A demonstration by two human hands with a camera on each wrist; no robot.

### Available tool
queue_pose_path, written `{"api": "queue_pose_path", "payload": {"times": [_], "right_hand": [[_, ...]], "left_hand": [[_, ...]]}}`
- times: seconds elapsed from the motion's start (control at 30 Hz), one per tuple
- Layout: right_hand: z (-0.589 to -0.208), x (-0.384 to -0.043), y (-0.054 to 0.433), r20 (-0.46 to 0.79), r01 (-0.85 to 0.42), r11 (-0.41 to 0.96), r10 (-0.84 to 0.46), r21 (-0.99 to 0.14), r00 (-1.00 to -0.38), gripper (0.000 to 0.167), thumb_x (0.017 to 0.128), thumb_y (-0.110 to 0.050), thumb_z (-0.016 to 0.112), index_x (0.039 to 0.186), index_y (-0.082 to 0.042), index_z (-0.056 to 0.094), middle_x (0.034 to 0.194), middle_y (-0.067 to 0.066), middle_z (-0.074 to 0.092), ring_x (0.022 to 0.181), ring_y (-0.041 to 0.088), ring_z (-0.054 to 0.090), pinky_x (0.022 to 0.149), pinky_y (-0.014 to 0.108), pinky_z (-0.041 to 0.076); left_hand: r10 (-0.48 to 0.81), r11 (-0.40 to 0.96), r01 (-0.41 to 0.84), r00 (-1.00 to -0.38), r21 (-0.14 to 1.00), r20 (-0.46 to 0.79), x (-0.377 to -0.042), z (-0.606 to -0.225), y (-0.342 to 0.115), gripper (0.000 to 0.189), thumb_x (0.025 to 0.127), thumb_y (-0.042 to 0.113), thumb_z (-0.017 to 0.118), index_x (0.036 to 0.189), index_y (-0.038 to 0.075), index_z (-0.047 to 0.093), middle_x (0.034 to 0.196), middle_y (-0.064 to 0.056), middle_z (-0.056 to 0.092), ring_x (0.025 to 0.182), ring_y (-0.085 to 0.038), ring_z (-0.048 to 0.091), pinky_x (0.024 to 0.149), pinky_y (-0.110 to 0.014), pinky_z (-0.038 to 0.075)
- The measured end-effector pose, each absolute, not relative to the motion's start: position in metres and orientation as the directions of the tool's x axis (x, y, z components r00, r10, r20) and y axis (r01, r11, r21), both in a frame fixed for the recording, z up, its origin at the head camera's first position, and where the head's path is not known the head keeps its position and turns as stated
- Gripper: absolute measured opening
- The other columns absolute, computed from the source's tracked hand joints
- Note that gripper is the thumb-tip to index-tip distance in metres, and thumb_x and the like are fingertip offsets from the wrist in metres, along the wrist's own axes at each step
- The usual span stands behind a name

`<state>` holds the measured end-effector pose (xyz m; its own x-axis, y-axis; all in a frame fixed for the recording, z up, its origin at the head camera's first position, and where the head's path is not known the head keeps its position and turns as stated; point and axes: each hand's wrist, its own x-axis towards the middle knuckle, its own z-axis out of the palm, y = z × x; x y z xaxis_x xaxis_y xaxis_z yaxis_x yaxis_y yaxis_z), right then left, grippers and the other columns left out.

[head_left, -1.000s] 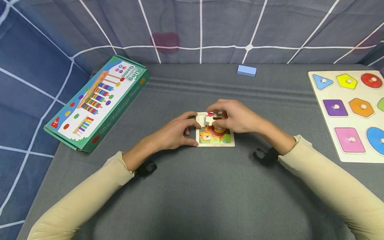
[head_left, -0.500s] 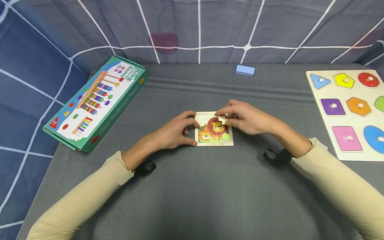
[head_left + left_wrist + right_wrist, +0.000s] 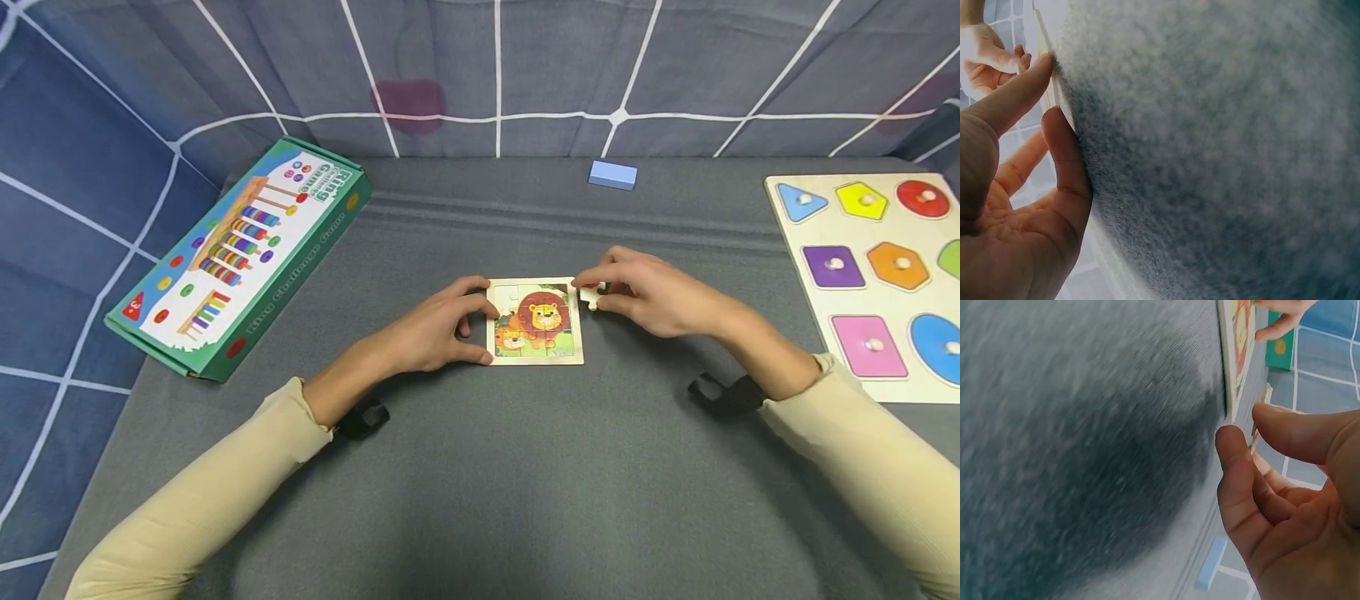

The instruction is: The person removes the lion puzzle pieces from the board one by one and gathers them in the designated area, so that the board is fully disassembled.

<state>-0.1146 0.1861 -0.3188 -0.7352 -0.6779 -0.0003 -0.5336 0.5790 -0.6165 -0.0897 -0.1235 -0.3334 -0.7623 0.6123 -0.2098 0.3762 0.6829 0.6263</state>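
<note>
A small wooden jigsaw puzzle board with a lion picture lies flat on the grey cloth in the head view. My left hand holds its left edge, thumb at the lower corner and fingers higher up. Just past the board's upper right corner, my right hand pinches a pale puzzle piece between thumb and fingertips. In the right wrist view the thumb and fingers hide much of that piece, and the board stands edge-on beyond them.
A green Ring Challenge Game box lies at the left. A blue block sits at the back. On the right is a shape board with knobbed pieces. A grid-patterned curtain borders the back.
My right hand has moved right, carrying the puzzle piece from over the board to beside it, so the lion picture is uncovered. My left hand stays at the board's left edge.
</note>
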Motion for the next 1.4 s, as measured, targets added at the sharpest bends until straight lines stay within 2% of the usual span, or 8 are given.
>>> {"api": "queue_pose_path", "payload": {"times": [0.27, 0.53, 0.73, 1.03, 1.27, 1.4], "right_hand": [[-0.325, -0.121, 0.199, -0.011, -0.543, 0.639, -0.653, -0.545, -0.757, 0.036, 0.090, -0.004, 0.071, 0.125, -0.001, 0.064, 0.101, 0.005, 0.065, 0.085, 0.018, 0.058, 0.074, 0.041, 0.044], [-0.328, -0.121, 0.201, -0.040, -0.531, 0.698, -0.623, -0.481, -0.782, 0.030, 0.089, -0.005, 0.072, 0.119, -0.002, 0.068, 0.097, 0.008, 0.059, 0.076, 0.019, 0.049, 0.068, 0.039, 0.038], [-0.330, -0.120, 0.202, -0.044, -0.503, 0.718, -0.593, -0.481, -0.804, 0.030, 0.088, -0.003, 0.072, 0.118, -0.001, 0.068, 0.100, 0.011, 0.059, 0.079, 0.022, 0.051, 0.071, 0.041, 0.039], [-0.329, -0.119, 0.205, -0.036, -0.502, 0.709, -0.594, -0.495, -0.804, 0.034, 0.089, -0.001, 0.070, 0.122, 0.001, 0.065, 0.102, 0.012, 0.060, 0.087, 0.024, 0.057, 0.075, 0.043, 0.042], [-0.321, -0.117, 0.194, 0.049, -0.497, 0.714, -0.548, -0.494, -0.835, 0.026, 0.087, 0.000, 0.069, 0.112, -0.002, 0.070, 0.096, 0.008, 0.062, 0.082, 0.020, 0.059, 0.074, 0.042, 0.044], [-0.319, -0.114, 0.175, 0.061, -0.510, 0.682, -0.567, -0.525, -0.822, 0.026, 0.087, -0.002, 0.070, 0.113, -0.001, 0.069, 0.097, 0.009, 0.062, 0.080, 0.019, 0.058, 0.070, 0.040, 0.044]], "left_hand": [[0.621, 0.687, 0.397, -0.755, 0.609, -0.209, -0.089, -0.333, -0.122, 0.052, 0.079, 0.028, 0.086, 0.123, 0.012, 0.062, 0.152, -0.010, 0.032, 0.085, -0.014, 0.052, 0.077, -0.032, 0.044], [0.628, 0.689, 0.407, -0.749, 0.600, -0.213, -0.090, -0.334, -0.123, 0.055, 0.077, 0.028, 0.087, 0.123, 0.013, 0.061, 0.152, -0.010, 0.031, 0.083, -0.013, 0.052, 0.076, -0.032, 0.044], [0.631, 0.684, 0.405, -0.746, 0.607, -0.214, -0.090, -0.333, -0.124, 0.054, 0.077, 0.026, 0.087, 0.123, 0.013, 0.061, 0.153, -0.010, 0.031, 0.082, -0.013, 0.052, 0.076, -0.032, 0.044], [0.637, 0.677, 0.408, -0.741, 0.613, -0.211, -0.091, -0.334, -0.122, 0.054, 0.078, 0.026, 0.087, 0.123, 0.013, 0.060, 0.153, -0.010, 0.031, 0.082, -0.013, 0.051, 0.075, -0.032, 0.044], [0.634, 0.679, 0.404, -0.744, 0.613, -0.212, -0.092, -0.334, -0.123, 0.054, 0.077, 0.026, 0.087, 0.122, 0.014, 0.060, 0.152, -0.008, 0.031, 0.081, -0.013, 0.051, 0.074, -0.032, 0.043], [0.635, 0.677, 0.401, -0.743, 0.617, -0.213, -0.092, -0.333, -0.123, 0.055, 0.077, 0.026, 0.087, 0.122, 0.014, 0.059, 0.152, -0.008, 0.031, 0.081, -0.013, 0.051, 0.074, -0.032, 0.044]]}}
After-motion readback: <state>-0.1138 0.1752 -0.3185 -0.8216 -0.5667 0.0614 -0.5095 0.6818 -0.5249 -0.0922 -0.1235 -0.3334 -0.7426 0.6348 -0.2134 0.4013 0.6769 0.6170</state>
